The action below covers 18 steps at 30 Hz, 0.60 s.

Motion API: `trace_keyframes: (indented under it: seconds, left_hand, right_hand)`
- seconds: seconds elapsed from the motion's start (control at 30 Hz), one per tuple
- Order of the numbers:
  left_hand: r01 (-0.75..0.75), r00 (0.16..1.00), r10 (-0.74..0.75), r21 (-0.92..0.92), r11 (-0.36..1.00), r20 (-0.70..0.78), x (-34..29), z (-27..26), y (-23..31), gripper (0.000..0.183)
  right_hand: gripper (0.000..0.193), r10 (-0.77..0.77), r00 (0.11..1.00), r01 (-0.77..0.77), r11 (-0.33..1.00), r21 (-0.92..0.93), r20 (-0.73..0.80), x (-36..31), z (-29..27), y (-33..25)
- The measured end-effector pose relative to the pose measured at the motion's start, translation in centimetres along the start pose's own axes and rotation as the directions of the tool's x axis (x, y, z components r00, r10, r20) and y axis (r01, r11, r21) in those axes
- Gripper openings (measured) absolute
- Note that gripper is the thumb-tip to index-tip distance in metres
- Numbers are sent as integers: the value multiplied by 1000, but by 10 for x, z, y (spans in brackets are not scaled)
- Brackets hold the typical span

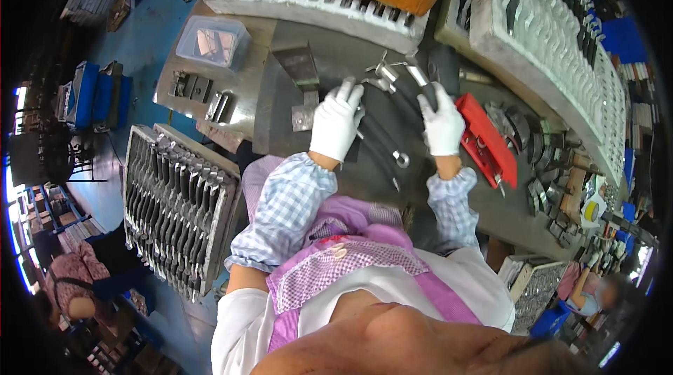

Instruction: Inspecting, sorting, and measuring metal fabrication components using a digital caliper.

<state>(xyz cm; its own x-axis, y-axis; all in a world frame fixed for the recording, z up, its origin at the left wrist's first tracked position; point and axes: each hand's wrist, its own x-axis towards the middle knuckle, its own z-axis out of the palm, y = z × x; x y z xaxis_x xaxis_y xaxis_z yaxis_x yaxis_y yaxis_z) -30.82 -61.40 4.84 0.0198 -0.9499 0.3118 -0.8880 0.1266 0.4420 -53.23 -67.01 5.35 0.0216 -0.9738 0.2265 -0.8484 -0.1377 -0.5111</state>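
Note:
My left hand (338, 120), in a white glove, is closed above the bench mat, its fingers curled. Whatever it grips is hidden, though dark-handled tools (380, 138) lie right beside its thumb. One ends in a shiny ring (401, 159). My right hand (444, 121), gloved too, is closed on a dark-handled wrench with a bright silver head (418, 75). Between the hands, at the far side, more silver tool heads (384, 71) lie loose. An upright metal angle block (297, 65) stands beyond my left hand.
A red tray (488, 138) sits right of my right hand, near dark metal blocks (547, 196). White foam racks of tools (315, 7) line the back, with another at right (554, 45). A clear plastic box (212, 42) stands left. A loaded tool rack (179, 207) is lower left.

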Motion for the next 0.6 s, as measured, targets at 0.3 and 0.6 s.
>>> trace_keyframes:
  seconds: [0.3,0.6]
  left_hand:
    - [-175,978,164,-74,982,-130,-76,-40,-1,27]
    - [-250,968,229,-309,918,-103,-84,-39,34,34]
  right_hand:
    - [36,480,498,-867,288,407,722,-132,-81,-5]
    - [19,434,855,-483,866,129,284,-203,-73,0]
